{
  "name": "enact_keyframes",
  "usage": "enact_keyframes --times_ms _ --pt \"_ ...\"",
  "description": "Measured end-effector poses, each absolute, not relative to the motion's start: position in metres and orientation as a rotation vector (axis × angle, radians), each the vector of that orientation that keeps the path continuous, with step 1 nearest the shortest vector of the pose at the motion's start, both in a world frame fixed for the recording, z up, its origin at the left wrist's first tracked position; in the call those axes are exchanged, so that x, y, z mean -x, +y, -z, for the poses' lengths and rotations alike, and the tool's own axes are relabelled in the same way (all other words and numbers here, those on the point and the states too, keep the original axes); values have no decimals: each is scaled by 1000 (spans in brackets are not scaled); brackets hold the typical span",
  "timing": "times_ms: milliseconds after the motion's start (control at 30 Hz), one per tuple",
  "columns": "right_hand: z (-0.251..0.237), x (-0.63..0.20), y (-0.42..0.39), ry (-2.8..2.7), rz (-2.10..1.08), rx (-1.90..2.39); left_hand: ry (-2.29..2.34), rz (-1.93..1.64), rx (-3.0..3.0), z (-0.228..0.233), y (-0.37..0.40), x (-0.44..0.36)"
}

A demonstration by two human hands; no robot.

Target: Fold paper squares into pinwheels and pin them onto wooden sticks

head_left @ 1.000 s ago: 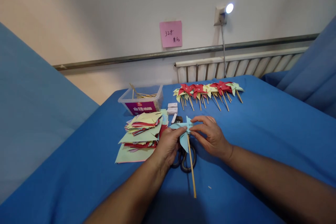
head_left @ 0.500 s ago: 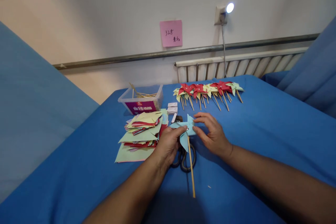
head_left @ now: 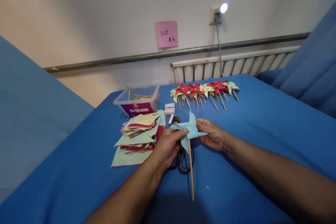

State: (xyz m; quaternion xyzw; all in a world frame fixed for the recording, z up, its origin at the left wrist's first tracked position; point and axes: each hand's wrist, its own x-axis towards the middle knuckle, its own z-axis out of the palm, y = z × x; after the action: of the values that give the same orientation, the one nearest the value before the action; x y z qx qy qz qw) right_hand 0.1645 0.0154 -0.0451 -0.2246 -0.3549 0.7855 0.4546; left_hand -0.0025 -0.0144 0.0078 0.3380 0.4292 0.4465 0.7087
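A light blue paper pinwheel point(head_left: 193, 129) on a thin wooden stick point(head_left: 191, 175) is held up over the table. My left hand point(head_left: 172, 144) is closed on it, thumb pressed by the small pin at its centre. At the right blades, my right hand point(head_left: 212, 134) is closed with its fingers curled behind the paper, fingertips partly hidden. Below the pinwheel lie black-handled scissors point(head_left: 186, 170), mostly covered by my left hand and the paper. Just behind are a dark stapler-like object point(head_left: 174, 120) and small white boxes point(head_left: 169, 111).
Stacked cut coloured paper point(head_left: 139, 134) lies left of my hands. Behind it stands a clear plastic box point(head_left: 156, 100) of wooden sticks. Several finished pinwheels point(head_left: 195, 90) lie along the table's back. A radiator point(head_left: 236, 63) and wall pipe point(head_left: 126, 59) run behind the blue-covered table point(head_left: 252, 122).
My right hand has gone from the front of the right blade to behind it, and that blade now points out to the right. My left hand keeps its hold. The view has shifted slightly.
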Motion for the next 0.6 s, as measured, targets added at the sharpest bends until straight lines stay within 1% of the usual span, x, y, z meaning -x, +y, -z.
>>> enact_keyframes --times_ms 167,600 --pt "41 -163 12 -892 -1985 563 938 -960 -745 -7 -14 2" --pt "44 -165 16 -901 -1970 581 971 -991 -814 -7 -14 1"
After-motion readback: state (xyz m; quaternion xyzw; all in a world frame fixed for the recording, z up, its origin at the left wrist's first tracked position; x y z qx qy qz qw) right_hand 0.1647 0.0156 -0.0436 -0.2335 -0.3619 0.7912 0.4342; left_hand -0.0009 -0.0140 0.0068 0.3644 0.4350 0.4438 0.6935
